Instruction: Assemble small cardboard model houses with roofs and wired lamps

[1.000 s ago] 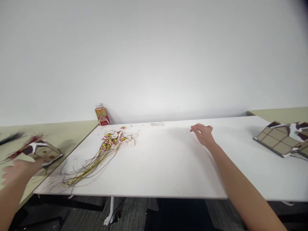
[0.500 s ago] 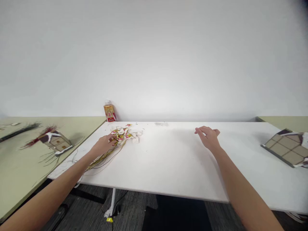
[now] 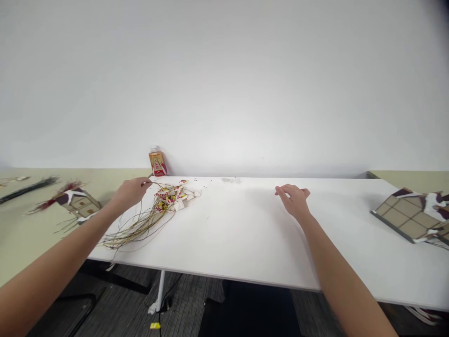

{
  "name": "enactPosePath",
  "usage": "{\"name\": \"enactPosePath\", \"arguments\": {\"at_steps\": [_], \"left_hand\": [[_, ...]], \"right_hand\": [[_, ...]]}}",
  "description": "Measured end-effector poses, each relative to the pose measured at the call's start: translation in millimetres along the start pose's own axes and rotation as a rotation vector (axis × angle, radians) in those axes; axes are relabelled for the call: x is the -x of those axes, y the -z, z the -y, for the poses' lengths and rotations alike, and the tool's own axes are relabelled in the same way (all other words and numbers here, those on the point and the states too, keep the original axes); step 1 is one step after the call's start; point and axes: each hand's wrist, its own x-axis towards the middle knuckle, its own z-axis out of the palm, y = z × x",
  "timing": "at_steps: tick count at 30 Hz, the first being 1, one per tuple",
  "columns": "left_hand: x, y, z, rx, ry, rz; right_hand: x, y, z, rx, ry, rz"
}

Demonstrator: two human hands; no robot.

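Note:
My left hand [image 3: 130, 193] pinches a thin dark wire [image 3: 159, 183] at the back left of the white table. This strand runs right, into a bundle of tan and dark wires [image 3: 138, 231] with small white, red and yellow printed tags [image 3: 170, 199] at the far end. The loose ends of the bundle fan toward the near left edge. My right hand [image 3: 293, 200] hovers over the right half of the table, thumb and index finger closed together, and no object shows in it.
A drink bottle [image 3: 157, 161] stands by the wall. Cardboard model houses sit at both sides, a small one [image 3: 82, 203] on the left beige table and a larger one [image 3: 409, 215] on the white table [image 3: 242, 243]. Red and dark bristly bundles [image 3: 28, 188] lie far left.
My left hand has drawn up and left from the tagged ends, with one wire in its fingers. The bundle has spread out. My right hand keeps its pinched shape.

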Motion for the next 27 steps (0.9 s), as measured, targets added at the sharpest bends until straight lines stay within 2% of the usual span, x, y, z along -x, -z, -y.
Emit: {"name": "enactPosePath", "arguments": {"at_steps": [7, 13, 17, 22, 27], "left_hand": [[-17.3, 23.6, -12.2, -0.047, -0.061, 0.005], [-32.6, 46.3, -30.9, -0.150, 0.000, -0.019], [-42.9, 63.1, -36.1, -0.182, 0.012, -0.011], [-51.9, 80.0, -45.6, -0.163, -0.013, -0.053], [-52.7, 86.5, -62.7, -0.031, 0.048, -0.121]], "right_hand": [[1.2, -0.1, 0.2, -0.012, -0.006, 0.000], [1.7, -1.2, -0.5, -0.011, 0.006, -0.002], [1.3, -1.3, 0.8, -0.018, 0.008, -0.007], [0.3, -1.5, 1.4, -0.017, -0.005, 0.001], [0.5, -2.7, 2.7, -0.002, 0.001, 0.025]]}}
